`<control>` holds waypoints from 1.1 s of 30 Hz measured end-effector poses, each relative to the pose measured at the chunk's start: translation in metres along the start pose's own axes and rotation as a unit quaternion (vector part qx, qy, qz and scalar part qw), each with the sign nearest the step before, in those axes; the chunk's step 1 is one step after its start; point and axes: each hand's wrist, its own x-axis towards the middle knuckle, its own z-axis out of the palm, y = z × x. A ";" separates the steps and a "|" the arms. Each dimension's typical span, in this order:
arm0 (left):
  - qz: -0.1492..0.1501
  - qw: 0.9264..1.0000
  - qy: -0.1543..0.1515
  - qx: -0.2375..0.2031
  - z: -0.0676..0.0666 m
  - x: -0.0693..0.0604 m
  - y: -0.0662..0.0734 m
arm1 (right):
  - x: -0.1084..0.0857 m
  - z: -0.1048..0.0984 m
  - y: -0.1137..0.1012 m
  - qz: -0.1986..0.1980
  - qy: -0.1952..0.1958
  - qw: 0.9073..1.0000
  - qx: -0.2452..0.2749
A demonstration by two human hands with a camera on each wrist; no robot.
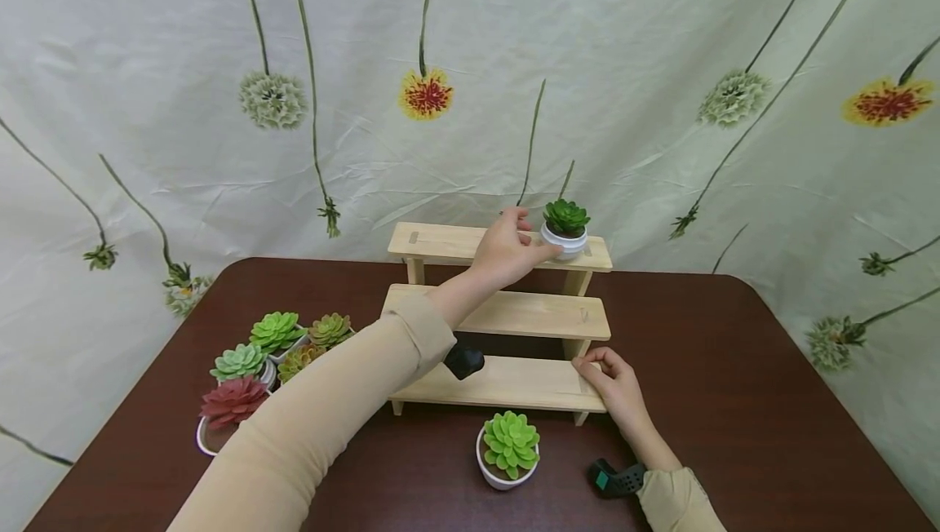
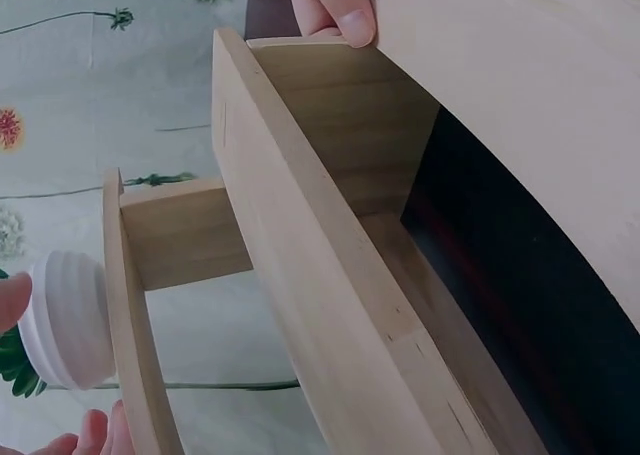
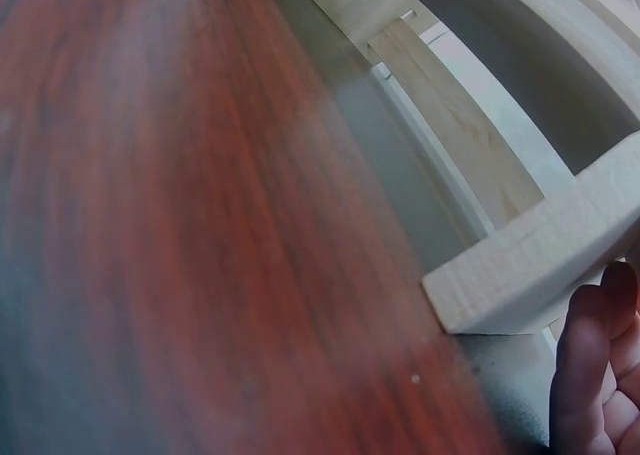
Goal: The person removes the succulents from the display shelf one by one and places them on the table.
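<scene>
A small green succulent in a white ribbed pot (image 1: 564, 230) stands on the right end of the top tier of a three-tier wooden plant stand (image 1: 499, 383). Beside it my left hand (image 1: 507, 250) reaches across, its thumb at the pot and the other fingers spread apart from it. The left wrist view shows the white pot (image 2: 72, 320) between thumb and fingers, with a gap to the fingers. Low on the right, my right hand (image 1: 617, 389) holds the end of the bottom tier. Its curled fingers (image 3: 585, 365) show beside the wood in the right wrist view.
A light green succulent in a white pot (image 1: 509, 446) stands on the dark table (image 1: 698, 336) before the stand. Several potted succulents, among them a red one (image 1: 233, 401), cluster at left, partly behind my left sleeve (image 1: 316, 410). A flower-printed cloth (image 1: 624, 50) hangs behind.
</scene>
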 end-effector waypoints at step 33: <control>0.049 0.998 0.016 0.041 0.017 0.009 0.001 | 0.001 0.001 0.000 -0.001 0.005 1.000 0.000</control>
